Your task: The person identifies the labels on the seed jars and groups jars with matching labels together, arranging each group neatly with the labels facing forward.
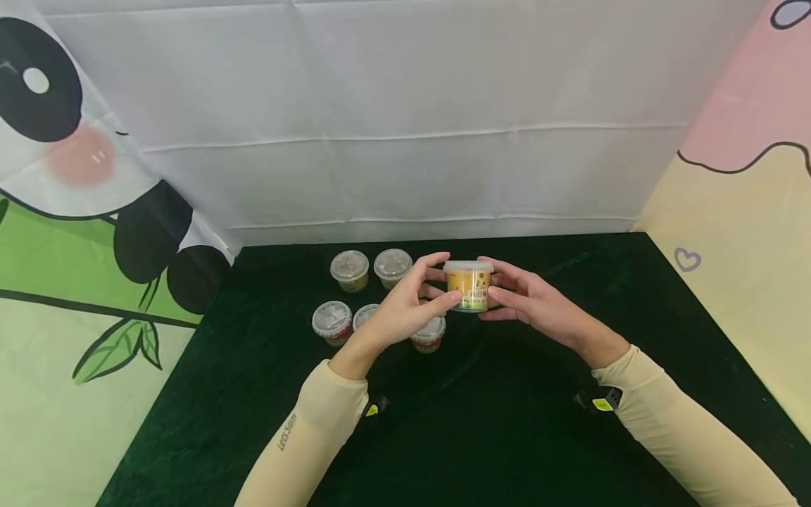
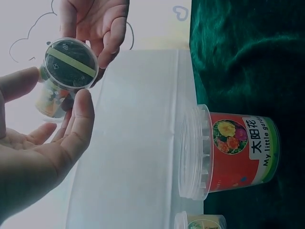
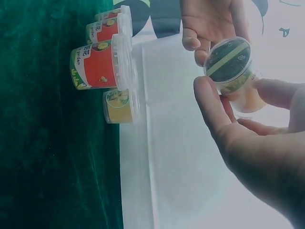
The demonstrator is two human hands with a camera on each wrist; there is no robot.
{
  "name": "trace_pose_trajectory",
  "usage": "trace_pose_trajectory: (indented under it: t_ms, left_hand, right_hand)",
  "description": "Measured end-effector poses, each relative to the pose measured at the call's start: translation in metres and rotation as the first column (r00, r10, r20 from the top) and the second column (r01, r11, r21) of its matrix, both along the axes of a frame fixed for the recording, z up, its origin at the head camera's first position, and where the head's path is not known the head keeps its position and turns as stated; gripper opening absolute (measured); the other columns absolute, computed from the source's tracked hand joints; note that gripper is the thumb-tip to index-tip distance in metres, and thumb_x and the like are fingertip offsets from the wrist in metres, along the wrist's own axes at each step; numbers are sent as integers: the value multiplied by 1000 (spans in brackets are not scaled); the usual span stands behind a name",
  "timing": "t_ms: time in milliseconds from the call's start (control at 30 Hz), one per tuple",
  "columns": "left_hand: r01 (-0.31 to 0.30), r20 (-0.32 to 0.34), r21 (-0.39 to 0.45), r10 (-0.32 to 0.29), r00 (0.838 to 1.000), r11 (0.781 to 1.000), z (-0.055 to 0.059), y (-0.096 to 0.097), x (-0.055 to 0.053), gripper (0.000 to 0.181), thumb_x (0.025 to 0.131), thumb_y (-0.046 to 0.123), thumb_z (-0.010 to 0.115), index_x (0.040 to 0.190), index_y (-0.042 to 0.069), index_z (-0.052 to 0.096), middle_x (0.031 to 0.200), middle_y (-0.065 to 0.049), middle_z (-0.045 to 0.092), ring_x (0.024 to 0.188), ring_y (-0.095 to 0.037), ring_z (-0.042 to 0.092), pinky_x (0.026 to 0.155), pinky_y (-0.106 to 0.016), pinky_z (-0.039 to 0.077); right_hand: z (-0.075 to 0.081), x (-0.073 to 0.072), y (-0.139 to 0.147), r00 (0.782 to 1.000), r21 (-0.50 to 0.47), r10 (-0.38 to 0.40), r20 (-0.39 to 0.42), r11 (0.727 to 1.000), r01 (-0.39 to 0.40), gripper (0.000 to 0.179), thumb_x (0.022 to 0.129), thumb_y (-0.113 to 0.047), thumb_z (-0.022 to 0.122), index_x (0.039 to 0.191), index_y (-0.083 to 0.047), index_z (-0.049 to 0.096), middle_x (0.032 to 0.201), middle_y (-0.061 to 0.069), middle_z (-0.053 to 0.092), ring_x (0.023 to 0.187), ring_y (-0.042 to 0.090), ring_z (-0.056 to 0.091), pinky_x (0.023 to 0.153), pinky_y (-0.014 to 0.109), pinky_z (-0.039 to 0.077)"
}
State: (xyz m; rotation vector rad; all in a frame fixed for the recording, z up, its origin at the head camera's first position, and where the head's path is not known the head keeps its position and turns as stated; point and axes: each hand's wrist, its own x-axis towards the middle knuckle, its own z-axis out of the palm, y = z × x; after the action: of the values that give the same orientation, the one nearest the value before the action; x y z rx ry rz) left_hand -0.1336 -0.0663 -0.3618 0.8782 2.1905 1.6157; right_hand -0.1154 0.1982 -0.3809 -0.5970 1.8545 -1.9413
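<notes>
Between both hands, in the middle of the head view, is a small lidded plastic cup point(image 1: 469, 287) with a yellow label. It is upright and raised above the dark green cloth. My left hand point(image 1: 405, 299) holds its left side, thumb low on the front. From the other side my right hand point(image 1: 538, 299) grips it with thumb and fingers. Both wrist views look up at the cup's dark base point(image 2: 71, 64), crossed by a pale yellow strip.
Left of the raised cup, two yellowish lidded cups point(image 1: 349, 270) stand at the back. A front row has red-labelled cups point(image 1: 332, 322), partly hidden by my left hand and forearm. Green cloth point(image 1: 507, 422) covers the table; a white curtain point(image 1: 405, 105) hangs behind.
</notes>
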Motion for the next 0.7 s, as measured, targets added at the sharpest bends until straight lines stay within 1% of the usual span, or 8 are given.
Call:
trace_pose_trajectory:
  t_ms: [133, 267, 467, 700]
  left_hand:
    - [8, 38, 25, -9, 999, 1000, 0, -1, -1, 63, 104, 19, 60, 157, 15, 27, 141, -16, 47, 104, -27, 66, 86, -40, 59]
    - [33, 74, 37, -35, 997, 999, 0, -3, -2, 63, 106, 18, 56, 160, 15, 22, 146, -19, 43, 109, -30, 65, 88, -42, 58]
    - [38, 84, 24, -40, 996, 999, 0, -4, -3, 63, 107, 20, 53, 161, 16, 20, 148, -20, 40, 112, -33, 63, 88, -40, 58]
    - [32, 71, 28, -34, 997, 999, -3, -6, -3, 61, 107, 17, 53, 160, 16, 22, 145, -20, 41, 109, -31, 64, 87, -40, 58]
  right_hand:
    - [2, 1, -1, 998, -16, -42, 55, 999, 43, 62, 108, -19, 52, 161, -10, 21, 145, 23, 37, 120, 30, 58, 99, 45, 52]
    - [2, 1, -3, 992, -29, -85, 93, 996, 88, 59, 107, -19, 54, 158, -12, 24, 142, 23, 40, 119, 30, 60, 100, 45, 52]
    - [1, 0, -6, 990, -35, -112, 91, 993, 115, 56, 106, -19, 55, 155, -14, 27, 143, 22, 42, 117, 32, 61, 99, 43, 52]
    - [-2, 0, -8, 990, -49, -120, 75, 991, 124, 58, 105, -14, 57, 154, -13, 26, 141, 22, 40, 121, 29, 58, 99, 41, 52]
